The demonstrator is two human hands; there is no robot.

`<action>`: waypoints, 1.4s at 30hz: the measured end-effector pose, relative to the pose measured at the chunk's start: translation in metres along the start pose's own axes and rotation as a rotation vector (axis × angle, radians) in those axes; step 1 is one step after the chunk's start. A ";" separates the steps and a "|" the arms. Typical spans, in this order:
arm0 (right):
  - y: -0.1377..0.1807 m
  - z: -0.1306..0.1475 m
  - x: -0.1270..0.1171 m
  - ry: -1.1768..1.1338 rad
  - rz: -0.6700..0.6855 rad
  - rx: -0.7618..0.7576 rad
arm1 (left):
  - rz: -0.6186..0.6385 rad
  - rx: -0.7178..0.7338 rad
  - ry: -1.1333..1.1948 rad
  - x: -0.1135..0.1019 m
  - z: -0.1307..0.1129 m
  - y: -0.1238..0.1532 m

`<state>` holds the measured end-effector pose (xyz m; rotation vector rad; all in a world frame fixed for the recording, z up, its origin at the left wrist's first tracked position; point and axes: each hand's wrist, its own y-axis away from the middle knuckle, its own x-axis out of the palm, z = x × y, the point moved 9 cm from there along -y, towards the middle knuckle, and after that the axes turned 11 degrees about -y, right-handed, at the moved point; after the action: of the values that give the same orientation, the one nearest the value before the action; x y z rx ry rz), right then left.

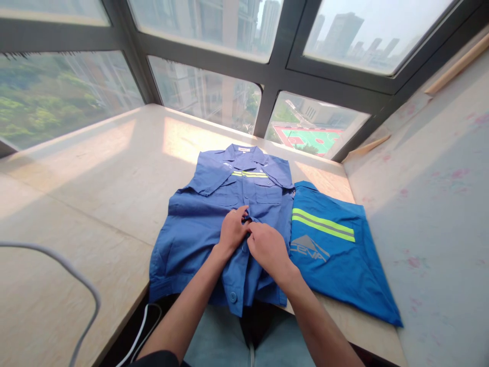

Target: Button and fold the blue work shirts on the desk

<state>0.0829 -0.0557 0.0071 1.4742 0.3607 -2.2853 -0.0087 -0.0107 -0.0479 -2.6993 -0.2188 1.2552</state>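
A blue short-sleeved work shirt [191, 224] lies front side up on the window ledge, its collar toward the glass. Yellow-green reflective stripes cross its chest, and its bottom edge hangs over the ledge's front. My left hand [233, 230] pinches the front placket about halfway down. Right beside it, my right hand [267, 247] is closed on the same placket, fingertips meeting the left ones. What lies between the fingertips is mostly hidden, and I cannot make out a button there. One button [233, 296] shows near the hem, below my hands.
A folded brighter blue garment [332, 270] with reflective stripes and grey lettering lies to the right, against the papered wall [431, 239]. A grey-white cable [86, 280] loops over the pale ledge [95, 204] at left. Framed windows [206, 97] stand behind.
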 end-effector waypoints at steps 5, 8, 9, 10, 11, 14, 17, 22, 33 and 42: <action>-0.010 -0.029 0.004 0.011 -0.035 0.117 | 0.041 0.045 0.083 0.000 0.001 -0.001; -0.016 -0.033 0.004 0.023 -0.089 0.132 | 0.048 0.078 0.057 -0.001 -0.001 0.000; -0.018 -0.033 0.005 0.031 -0.096 0.136 | 0.046 0.080 0.052 -0.001 -0.001 0.001; -0.021 -0.034 0.007 0.040 -0.100 0.140 | 0.044 0.080 0.053 -0.001 0.000 0.001; -0.023 -0.035 0.008 0.048 -0.106 0.146 | 0.043 0.078 0.059 0.000 0.001 0.001; -0.030 -0.042 0.009 0.050 -0.124 0.158 | 0.042 0.075 0.091 0.001 0.004 0.001; -0.034 -0.050 0.009 0.023 -0.124 0.133 | 0.042 0.075 0.107 0.000 0.005 0.001; -0.037 -0.052 0.011 0.038 -0.123 0.031 | 0.037 0.085 0.110 0.000 0.005 0.002; -0.039 -0.074 0.011 -0.504 -0.267 0.012 | -0.069 0.075 0.048 -0.007 0.001 0.005; -0.039 -0.086 0.012 -0.849 -0.226 0.062 | -0.083 0.135 0.152 -0.012 -0.003 0.007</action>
<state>0.1305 0.0124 -0.0392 0.3860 0.1989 -2.8544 -0.0137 -0.0198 -0.0382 -2.6256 -0.2163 0.9987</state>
